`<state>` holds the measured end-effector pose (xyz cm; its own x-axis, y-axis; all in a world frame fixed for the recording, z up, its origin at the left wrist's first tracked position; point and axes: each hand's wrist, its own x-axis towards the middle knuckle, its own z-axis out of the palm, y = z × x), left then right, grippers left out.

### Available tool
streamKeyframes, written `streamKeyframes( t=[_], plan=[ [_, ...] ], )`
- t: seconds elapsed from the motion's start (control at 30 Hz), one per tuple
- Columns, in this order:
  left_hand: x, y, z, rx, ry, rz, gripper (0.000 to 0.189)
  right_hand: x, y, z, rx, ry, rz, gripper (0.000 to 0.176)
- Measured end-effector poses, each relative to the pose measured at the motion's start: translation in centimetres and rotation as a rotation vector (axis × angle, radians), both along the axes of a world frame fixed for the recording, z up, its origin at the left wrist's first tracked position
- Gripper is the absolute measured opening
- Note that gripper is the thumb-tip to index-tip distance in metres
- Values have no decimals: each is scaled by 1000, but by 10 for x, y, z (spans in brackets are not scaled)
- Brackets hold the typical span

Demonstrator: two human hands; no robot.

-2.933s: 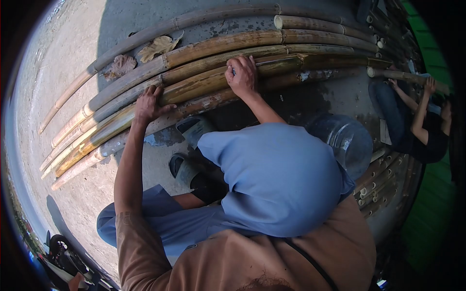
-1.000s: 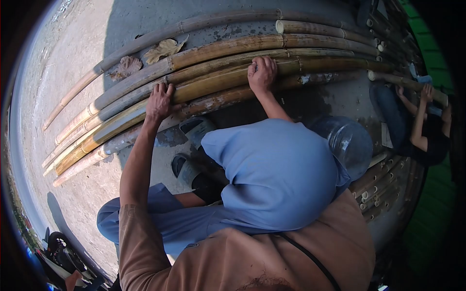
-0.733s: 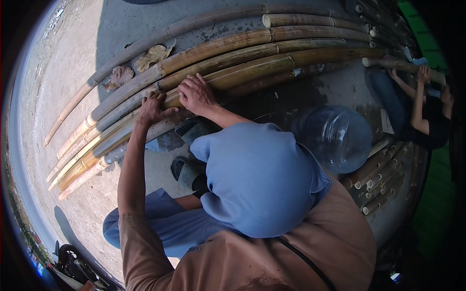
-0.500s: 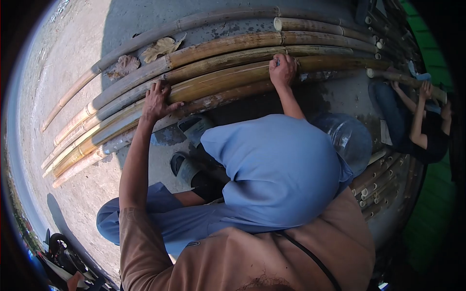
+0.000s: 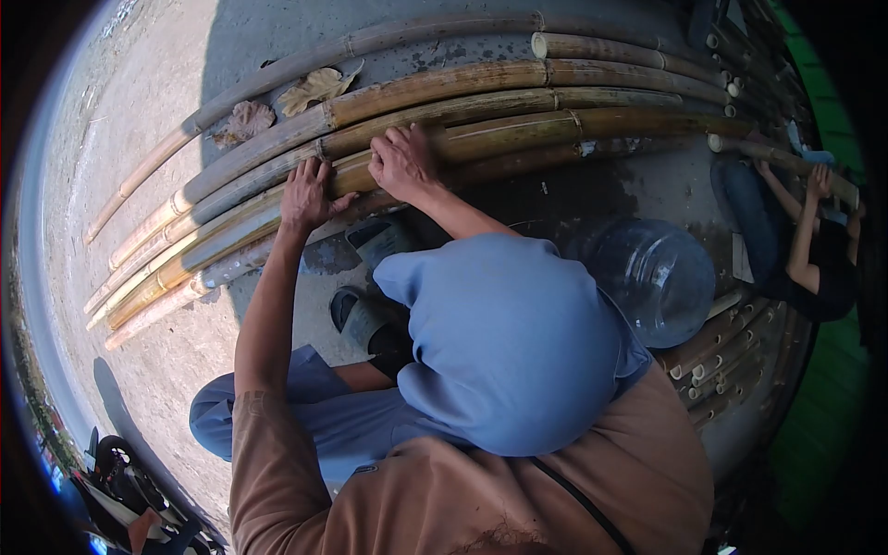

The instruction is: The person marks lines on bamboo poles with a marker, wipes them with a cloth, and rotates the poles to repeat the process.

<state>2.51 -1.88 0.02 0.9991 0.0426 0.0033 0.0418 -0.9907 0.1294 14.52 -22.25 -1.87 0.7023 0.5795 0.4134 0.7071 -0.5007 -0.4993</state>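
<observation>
1. We see the concrete ground (image 5: pixel 148 120) spread out below, sunlit at the left and shaded farther right.
2. Across it, a row of bamboo poles (image 5: pixel 435 88) runs left to right in front of us.
3. Within the row, our golden pole (image 5: pixel 509 131) lies second from the near side, under both our hands.
4. At the far right we see another person (image 5: pixel 823 268), both hands on a separate pole (image 5: pixel 745 148).
5. Right of our raised knee, we have a clear plastic bottle (image 5: pixel 657 282), near some stacked poles (image 5: pixel 708 384).
6. Between us and the row sit two sandals (image 5: pixel 363 316).
7. Beyond our hands, two dry leaves (image 5: pixel 317 90) lie near the farther poles.
8. Our left hand (image 5: pixel 310 194) is clamped over the golden pole, thumb toward us.
9. Our right hand (image 5: pixel 404 166) rests just beside it, fingers bent and blurred; we cannot tell whether they close on anything.
</observation>
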Motion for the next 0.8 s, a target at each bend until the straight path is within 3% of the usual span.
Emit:
streamKeyframes(
  t=[0.1,0.23,0.3,0.43,0.53,0.67,0.8],
  plan=[
    [-9,-7,-1,-12,-19,41,90,61,-82,5,-24,-106,-251,12],
    [-11,-14,10,57,-61,65,87,164,-230,1,-263,-177,-596,16],
    [-9,-10,2,53,-76,33,83,195,-263,-3,-266,-203,-632,19],
    [4,16,-4,-137,114,-51,78,161,-195,-6,-321,-129,-590,17],
    [20,24,19,-279,395,-45,80,89,-98,-6,-77,-141,-231,8],
    [6,14,0,-141,124,-13,81,-10,1,-4,126,-69,131,7],
    [-5,6,-1,-147,-17,14,80,30,-40,-7,69,-101,-63,7]
  ],
)
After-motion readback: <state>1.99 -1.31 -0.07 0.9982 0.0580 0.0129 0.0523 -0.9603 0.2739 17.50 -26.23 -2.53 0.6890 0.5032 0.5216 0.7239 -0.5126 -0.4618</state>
